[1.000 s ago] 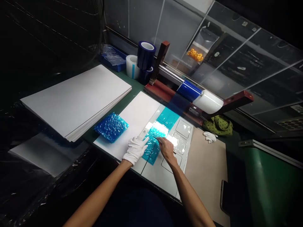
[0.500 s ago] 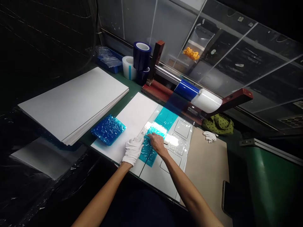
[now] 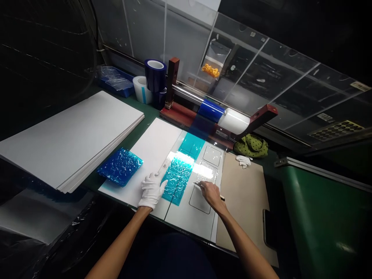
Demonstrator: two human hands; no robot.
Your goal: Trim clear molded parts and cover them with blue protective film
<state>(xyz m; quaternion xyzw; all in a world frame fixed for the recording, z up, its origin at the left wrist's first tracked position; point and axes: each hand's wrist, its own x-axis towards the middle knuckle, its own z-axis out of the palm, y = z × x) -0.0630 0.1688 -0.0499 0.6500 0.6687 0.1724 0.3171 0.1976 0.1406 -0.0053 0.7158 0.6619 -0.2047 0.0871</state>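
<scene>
My left hand (image 3: 151, 190), in a white glove, rests flat with fingers spread on the left edge of a strip of blue film (image 3: 178, 174) that lies along a white panel (image 3: 193, 219). My bare right hand (image 3: 210, 192) is closed around a thin knife-like tool (image 3: 200, 186), its tip pointing left, just right of the film and over a rectangular outline on the panel. The film runs back to a blue and white roll (image 3: 223, 115) on a red wooden holder (image 3: 186, 112).
A crumpled blue film pad (image 3: 119, 166) lies on a white sheet (image 3: 154, 151). A stack of white boards (image 3: 66, 135) is at the left. Tape rolls (image 3: 151, 83) stand at the back. A brown board (image 3: 247, 197), a spare glove (image 3: 243, 160), a green pouch (image 3: 251, 145) and a phone (image 3: 269, 232) lie at the right.
My right hand drew back from the top of the film to its right side with the tool. The camera view shifted; my left hand stayed on the film's edge.
</scene>
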